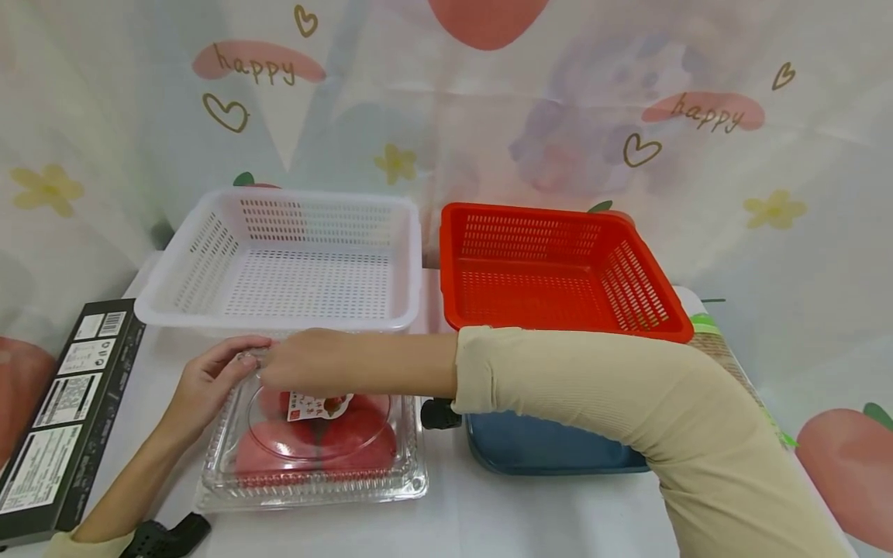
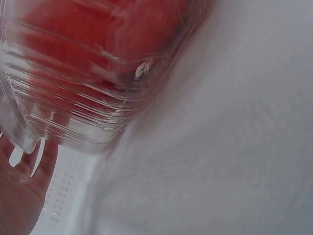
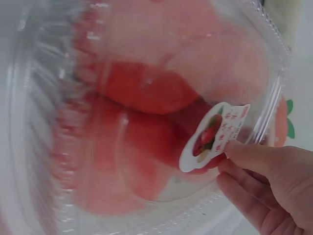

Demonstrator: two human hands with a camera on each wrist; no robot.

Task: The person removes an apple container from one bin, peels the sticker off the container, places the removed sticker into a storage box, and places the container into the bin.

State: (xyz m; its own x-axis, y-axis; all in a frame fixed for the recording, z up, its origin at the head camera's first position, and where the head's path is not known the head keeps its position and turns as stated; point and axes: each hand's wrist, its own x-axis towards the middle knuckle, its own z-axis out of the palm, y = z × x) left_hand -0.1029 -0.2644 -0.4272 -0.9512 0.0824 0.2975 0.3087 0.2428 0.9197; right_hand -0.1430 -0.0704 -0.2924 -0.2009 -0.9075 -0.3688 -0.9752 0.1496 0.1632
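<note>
A clear plastic clamshell box (image 1: 398, 490) with several large red round fruits (image 1: 359, 442) inside lies on the white-covered table. Its lid carries a white label (image 3: 215, 134) with a fruit picture. At the box's far left corner, my left hand (image 1: 202, 384) grips the rim, its fingers (image 2: 49, 159) partly behind the clear plastic in the left wrist view. My right hand (image 1: 300, 363) reaches across to the box's far edge, close beside the left. In the right wrist view its thumb and curled fingers pinch the lid's edge by the label; the exact contact is partly hidden.
Behind the box stands a white perforated basket (image 1: 412, 263), with a red perforated basket (image 1: 670, 332) to its right. A dark blue container (image 1: 551, 453) lies partly under the right forearm. A long black box (image 1: 63, 418) is at the left table edge.
</note>
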